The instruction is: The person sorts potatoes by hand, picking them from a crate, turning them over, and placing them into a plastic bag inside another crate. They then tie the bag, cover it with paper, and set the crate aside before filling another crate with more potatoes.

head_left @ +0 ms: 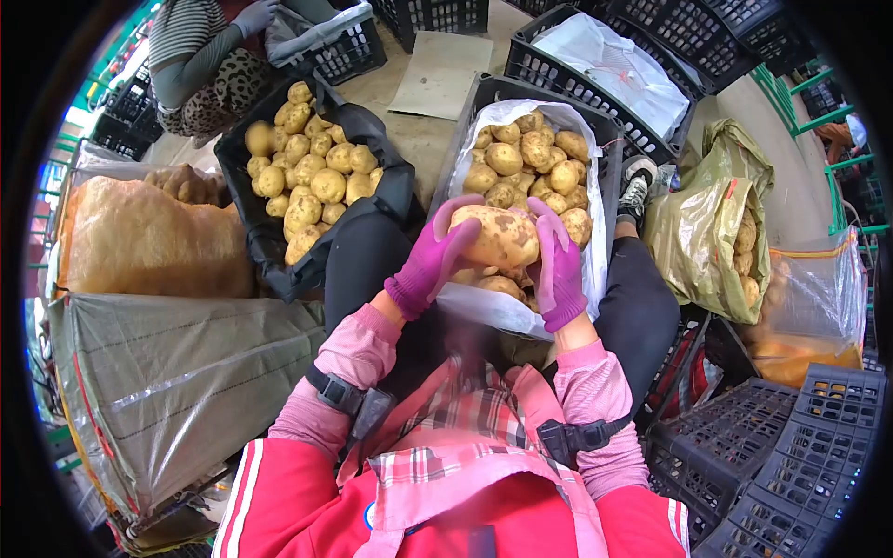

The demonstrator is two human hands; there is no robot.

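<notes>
Left hand and right hand clamp one big potato between them, over the lined crate just beyond. Risk as I see it: the dusty skin slips my grip, drops and bruises.

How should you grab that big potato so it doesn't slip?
By its two narrow ends, one from each side. The big potato is a long oval lying crosswise, too wide for one palm; the left hand and right hand cup those ends.
</notes>
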